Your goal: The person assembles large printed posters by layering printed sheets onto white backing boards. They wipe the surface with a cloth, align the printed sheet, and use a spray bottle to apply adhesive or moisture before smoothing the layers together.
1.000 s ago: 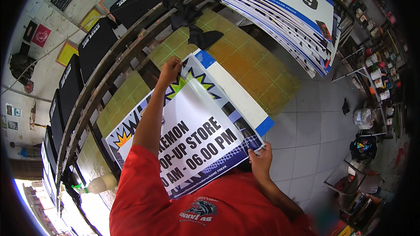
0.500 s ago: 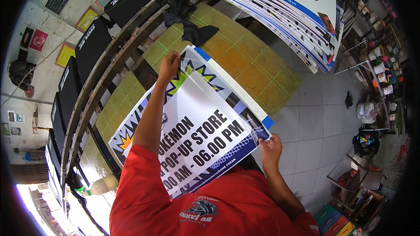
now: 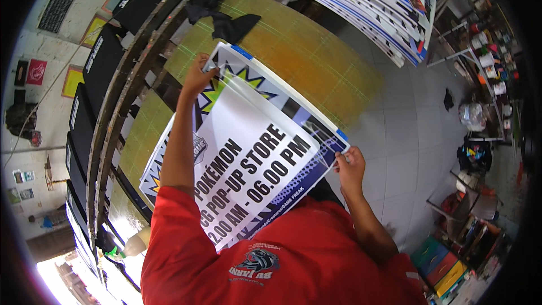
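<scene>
A large printed poster sheet (image 3: 254, 130), white in the middle with black lettering and a blue and yellow burst border, lies over a board with a white and blue edge (image 3: 293, 92). My left hand (image 3: 199, 74) is closed on the sheet near its far left corner, arm stretched across the print. At the near right corner, my right hand (image 3: 351, 168) pinches the sheet between thumb and fingers. Along the far right side the sheet and board edges run close together. My left forearm and red sleeve cover part of the sheet's left side.
The board rests on a yellow-green worktable (image 3: 305, 51) with grid lines. A black cloth (image 3: 234, 25) lies at its far side. A stack of printed boards (image 3: 361, 0) stands far right. Black panels (image 3: 101, 56) lean behind a metal rail at left, near a bottle (image 3: 135, 244).
My right hand has moved the sheet's near right corner up to the board's corner, and less blue shows there. My left hand keeps its hold. The whole view has shifted slightly.
</scene>
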Available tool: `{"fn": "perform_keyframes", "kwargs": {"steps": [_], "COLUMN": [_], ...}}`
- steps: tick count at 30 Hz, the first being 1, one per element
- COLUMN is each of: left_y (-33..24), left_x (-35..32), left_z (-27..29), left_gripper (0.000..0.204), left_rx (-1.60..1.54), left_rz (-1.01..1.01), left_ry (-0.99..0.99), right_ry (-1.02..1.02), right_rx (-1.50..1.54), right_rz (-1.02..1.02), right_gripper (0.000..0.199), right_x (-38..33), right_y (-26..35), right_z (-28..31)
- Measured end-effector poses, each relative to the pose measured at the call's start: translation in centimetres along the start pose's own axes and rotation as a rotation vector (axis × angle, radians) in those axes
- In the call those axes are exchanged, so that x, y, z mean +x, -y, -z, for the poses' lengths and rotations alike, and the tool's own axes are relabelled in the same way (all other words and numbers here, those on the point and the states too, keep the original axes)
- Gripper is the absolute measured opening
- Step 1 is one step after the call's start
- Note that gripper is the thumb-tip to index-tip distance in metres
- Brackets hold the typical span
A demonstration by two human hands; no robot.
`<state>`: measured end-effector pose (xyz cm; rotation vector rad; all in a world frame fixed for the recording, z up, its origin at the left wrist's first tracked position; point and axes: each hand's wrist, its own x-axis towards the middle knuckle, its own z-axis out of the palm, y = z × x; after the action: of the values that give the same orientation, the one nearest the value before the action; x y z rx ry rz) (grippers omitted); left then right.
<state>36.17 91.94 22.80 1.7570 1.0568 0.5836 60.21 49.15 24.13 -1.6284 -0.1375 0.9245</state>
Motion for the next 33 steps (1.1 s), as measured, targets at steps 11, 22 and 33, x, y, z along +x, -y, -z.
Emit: {"fn": "perform_keyframes", "kwargs": {"steps": [11,22,33], "left_y": [-1.6,-0.2,-2.9], "left_x": [-0.9,-0.8,-1.6], "left_z": [-0.2,2.0,0.9], "left_gripper": [0.025,0.018,0.01], "left_rx": [-0.067,-0.267,-0.213], "left_rz": [-0.021,-0.055,-0.013], "left_ry": [-0.036,-0.012,0.005], "right_ry": [0.078,0.062,-0.055], "right_rx": [0.116,0.103,0.195], "right_rz": [0.16,0.122,0.202], "right_gripper": [0.015,0.016,0.009], "right_x": [-1.9,-1.4,-0.4], "right_y": [-0.1,0.6,-1.5], "right_z": [-0.5,-0.5,-0.6]}}
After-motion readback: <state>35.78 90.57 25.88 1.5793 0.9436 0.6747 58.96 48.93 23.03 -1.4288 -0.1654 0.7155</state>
